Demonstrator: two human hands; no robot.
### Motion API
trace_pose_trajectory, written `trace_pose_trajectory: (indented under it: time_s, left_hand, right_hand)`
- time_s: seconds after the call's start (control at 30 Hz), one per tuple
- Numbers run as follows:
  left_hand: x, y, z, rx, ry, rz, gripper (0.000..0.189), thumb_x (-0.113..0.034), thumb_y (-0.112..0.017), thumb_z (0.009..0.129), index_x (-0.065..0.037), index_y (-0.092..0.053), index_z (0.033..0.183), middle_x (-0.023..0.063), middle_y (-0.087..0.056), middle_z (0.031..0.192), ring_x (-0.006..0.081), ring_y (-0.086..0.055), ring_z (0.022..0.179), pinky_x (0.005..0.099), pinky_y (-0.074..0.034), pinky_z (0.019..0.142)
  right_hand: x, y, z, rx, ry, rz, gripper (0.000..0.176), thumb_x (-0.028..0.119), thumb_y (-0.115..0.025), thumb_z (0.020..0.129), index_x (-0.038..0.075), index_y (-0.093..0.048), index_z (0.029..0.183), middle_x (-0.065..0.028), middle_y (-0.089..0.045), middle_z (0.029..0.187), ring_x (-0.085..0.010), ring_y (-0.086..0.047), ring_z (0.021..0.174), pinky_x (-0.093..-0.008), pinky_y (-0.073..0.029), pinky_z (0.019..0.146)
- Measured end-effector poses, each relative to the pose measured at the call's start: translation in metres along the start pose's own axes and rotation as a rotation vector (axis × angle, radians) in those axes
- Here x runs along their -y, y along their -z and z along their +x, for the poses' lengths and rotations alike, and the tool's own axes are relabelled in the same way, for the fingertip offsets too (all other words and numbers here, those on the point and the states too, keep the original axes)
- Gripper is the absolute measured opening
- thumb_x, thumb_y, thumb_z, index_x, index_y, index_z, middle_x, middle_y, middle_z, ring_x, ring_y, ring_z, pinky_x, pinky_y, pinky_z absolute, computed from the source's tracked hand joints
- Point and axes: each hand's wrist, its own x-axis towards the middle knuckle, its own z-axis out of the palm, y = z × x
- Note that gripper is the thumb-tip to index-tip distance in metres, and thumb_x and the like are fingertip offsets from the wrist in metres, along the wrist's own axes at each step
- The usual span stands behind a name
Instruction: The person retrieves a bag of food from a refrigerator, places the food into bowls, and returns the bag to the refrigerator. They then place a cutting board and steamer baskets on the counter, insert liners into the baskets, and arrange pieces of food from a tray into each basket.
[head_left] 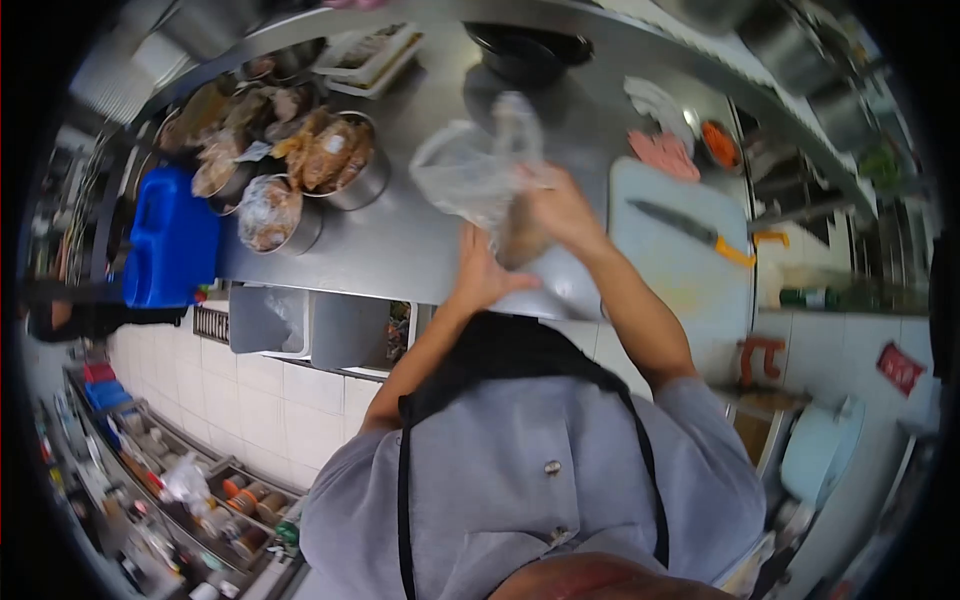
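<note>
A clear plastic bag (462, 170) with a brownish lump inside its lower part is in front of me over the steel table. My right hand (562, 208) is closed on the bag's upper right side, its loose top spreading out past the fingers. Against the lower end, my left hand (484, 272) lies with fingers stretched and thumb spread wide, the brown contents (522, 235) between thumb and fingers. To the right, a knife (675, 225) with a yellow handle rests on a white cutting board (640, 270).
Steel pots (368, 185) of bagged food crowd the table's left, beside a blue jerrycan (172, 240). At the back stand a white tray (372, 65) and black bowl (525, 60). Pink slices (663, 155) and an orange-filled bowl (720, 145) lie beyond the board. Grey bins (345, 328) sit below the front edge.
</note>
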Motion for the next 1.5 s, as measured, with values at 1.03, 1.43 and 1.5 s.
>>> trace_pose_trajectory:
  time_s: [1.03,1.43,1.5]
  left_hand:
    - [0.1,0.022,0.083,0.122,0.389,-0.552,0.046,-0.027,-0.063,0.085,0.003,-0.054,0.119,0.0177,-0.057,0.115,0.0233,-0.057,0.101,0.0354,-0.043,0.091]
    - [0.076,0.046,0.081,0.125,0.139,-0.096,0.035,-0.017,-0.072,0.079,0.003,-0.062,0.105,0.0164,-0.057,0.095,0.0265,-0.056,0.087,0.037,-0.044,0.08]
    - [0.086,0.045,0.083,0.141,0.13,-0.068,0.035,-0.017,-0.073,0.077,0.003,-0.063,0.105,0.0181,-0.058,0.097,0.0289,-0.057,0.087,0.0382,-0.044,0.082]
  right_hand:
    - [-0.005,-0.042,0.082,0.501,0.958,-1.297,0.061,0.019,-0.067,0.073,0.017,-0.051,0.132,-0.0128,-0.062,0.117,-0.029,-0.058,0.11,-0.0598,-0.03,0.106]
    - [-0.041,0.026,0.111,0.483,0.138,-0.52,0.067,0.016,-0.079,0.067,0.012,-0.049,0.127,-0.0178,-0.064,0.104,-0.0354,-0.062,0.098,-0.0426,-0.048,0.086]
    - [-0.048,0.038,0.103,0.388,0.043,-0.301,0.077,0.016,-0.084,0.062,0.008,-0.046,0.129,-0.0192,-0.06,0.11,-0.0337,-0.059,0.101,-0.0406,-0.049,0.082]
